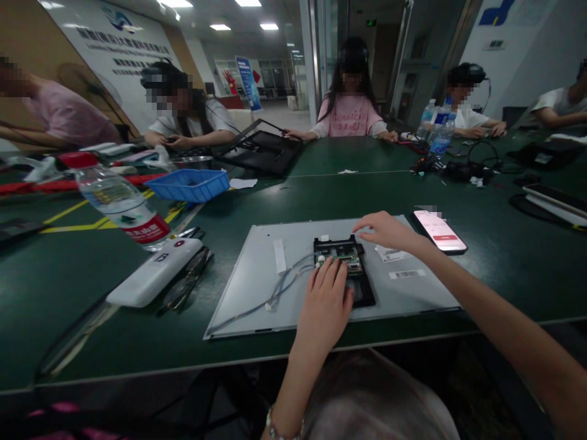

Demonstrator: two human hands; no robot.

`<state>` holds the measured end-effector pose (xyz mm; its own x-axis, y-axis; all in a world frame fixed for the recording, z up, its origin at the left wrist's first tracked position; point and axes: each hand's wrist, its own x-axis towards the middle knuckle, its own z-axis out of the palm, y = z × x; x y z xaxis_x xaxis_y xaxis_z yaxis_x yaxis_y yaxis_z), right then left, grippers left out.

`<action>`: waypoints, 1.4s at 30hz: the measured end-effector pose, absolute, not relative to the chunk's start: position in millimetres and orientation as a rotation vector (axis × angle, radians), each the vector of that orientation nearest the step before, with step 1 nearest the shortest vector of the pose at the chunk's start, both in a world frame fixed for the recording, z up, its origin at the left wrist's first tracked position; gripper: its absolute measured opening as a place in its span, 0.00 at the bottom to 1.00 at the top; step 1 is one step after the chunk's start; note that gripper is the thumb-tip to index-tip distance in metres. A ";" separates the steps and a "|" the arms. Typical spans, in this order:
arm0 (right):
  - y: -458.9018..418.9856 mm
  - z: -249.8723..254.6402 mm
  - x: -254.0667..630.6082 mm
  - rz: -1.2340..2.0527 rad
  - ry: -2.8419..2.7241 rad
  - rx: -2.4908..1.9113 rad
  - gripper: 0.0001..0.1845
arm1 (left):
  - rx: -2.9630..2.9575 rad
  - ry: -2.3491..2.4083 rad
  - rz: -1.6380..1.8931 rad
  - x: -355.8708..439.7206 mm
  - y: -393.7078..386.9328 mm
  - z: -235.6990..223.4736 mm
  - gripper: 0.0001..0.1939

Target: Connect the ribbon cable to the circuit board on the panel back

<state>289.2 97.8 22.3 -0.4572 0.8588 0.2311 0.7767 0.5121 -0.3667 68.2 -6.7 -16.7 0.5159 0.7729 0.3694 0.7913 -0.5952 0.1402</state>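
Observation:
A black plastic housing (365, 289) with a green circuit board lies on a flat silver panel (247, 269), which looks like the back of a display. Grey wires (275, 296) run from the board's left side across the panel. My left hand (326, 296) rests on the lower left of the housing, fingers stretched over the board's edge and partly covering it. Above the housing's top right corner is my right hand (387, 232), with fingers loosely bent and apart. I see nothing held in it. Whether its fingertips touch the housing I cannot tell.
A phone (440, 231) lies right of the panel. To the left are a white power bank (156, 273), glasses (188, 281), a tilted water bottle (119, 201) and a blue tray (188, 185). A black frame (266, 150) lies farther back. Several people sit around the table.

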 end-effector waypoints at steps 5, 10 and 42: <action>79.7 8.6 331.2 0.450 -2.260 -1.592 0.16 | -2.695 -1.399 -0.631 68.2 -6.6 -18.3 0.22; 67.1 -5.5 335.7 0.497 -2.205 -1.658 0.18 | -2.698 -1.402 -0.613 68.5 -6.4 -17.5 0.22; 48.1 -27.8 297.8 1.185 -1.741 -1.194 0.11 | -2.731 -1.360 -0.659 86.2 -2.5 -0.3 0.21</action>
<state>297.8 48.1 -27.8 -0.3254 0.9442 0.0515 0.2987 0.1543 -0.9418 86.2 -2.5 -0.3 0.5313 0.7579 0.3785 0.7665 -0.6204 0.1661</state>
